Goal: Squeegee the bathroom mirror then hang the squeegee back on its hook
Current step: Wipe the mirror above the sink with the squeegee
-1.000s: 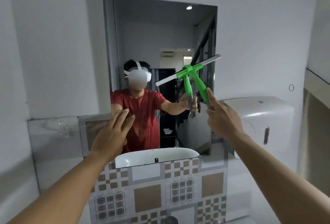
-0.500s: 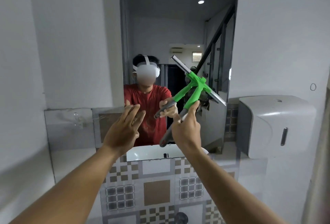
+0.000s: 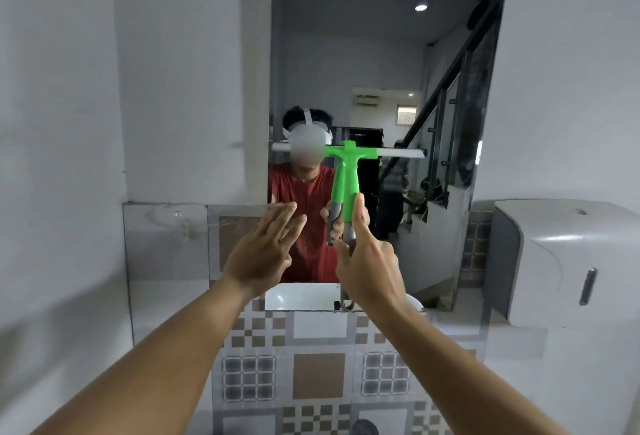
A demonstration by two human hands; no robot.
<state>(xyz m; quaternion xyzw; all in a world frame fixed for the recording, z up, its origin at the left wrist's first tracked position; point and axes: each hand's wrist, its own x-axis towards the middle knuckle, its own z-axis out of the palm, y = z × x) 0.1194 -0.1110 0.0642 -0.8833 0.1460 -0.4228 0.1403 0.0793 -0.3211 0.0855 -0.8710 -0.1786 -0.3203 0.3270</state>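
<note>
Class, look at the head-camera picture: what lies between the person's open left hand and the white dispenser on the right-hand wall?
In the head view, between the left hand and the dispenser come the right hand, gripping the squeegee, and the mirror.

Glossy green plastic squeegee (image 3: 347,181), reflective glass mirror (image 3: 381,64), smooth white plastic dispenser (image 3: 568,261).

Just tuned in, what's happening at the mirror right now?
A person is squeegeeing the wall mirror. The right hand grips the handle of the green squeegee, whose blade lies level against the glass about halfway up. The left hand is open and empty, fingers spread near the mirror's lower left. A white dispenser hangs on the wall to the right.
</note>
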